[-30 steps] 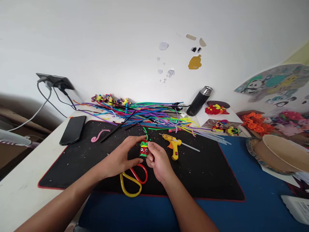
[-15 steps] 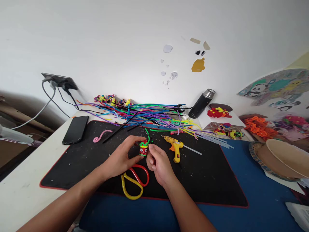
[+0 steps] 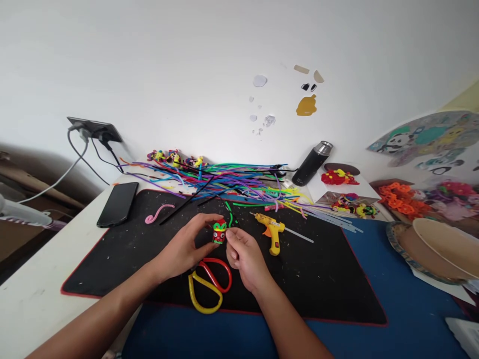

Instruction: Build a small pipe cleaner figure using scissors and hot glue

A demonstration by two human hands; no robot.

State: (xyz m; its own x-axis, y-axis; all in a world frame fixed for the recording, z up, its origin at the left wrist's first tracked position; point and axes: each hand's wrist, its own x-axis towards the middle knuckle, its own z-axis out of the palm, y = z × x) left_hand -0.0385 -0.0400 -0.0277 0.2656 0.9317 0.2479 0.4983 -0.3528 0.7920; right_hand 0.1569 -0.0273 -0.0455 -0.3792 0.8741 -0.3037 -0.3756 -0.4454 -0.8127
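Note:
A small red and green figure [image 3: 219,233] with round white eyes is held between the thumb and forefinger of my left hand [image 3: 187,246]. My right hand [image 3: 245,254] touches its right side with pinched fingertips; whether they hold something small is hidden. Below the hands lie scissors [image 3: 205,294] with one yellow and one red handle, blades hidden under my left hand. To the right rests a yellow glue gun [image 3: 274,234] with a clear stick in its back. Green stem pieces [image 3: 229,214] lie just behind the figure.
Many coloured pipe cleaners [image 3: 224,179] are heaped along the wall. A phone [image 3: 118,203] and a pink curl [image 3: 159,213] are at the left. Beyond the black mat [image 3: 318,284] stand a black flask [image 3: 312,163], orange pieces [image 3: 400,197] and a bowl [image 3: 445,244].
The figure has turned slightly in my left hand and moved a little left; more red shows at its top. The view has shifted slightly, with my right hand still beside the figure.

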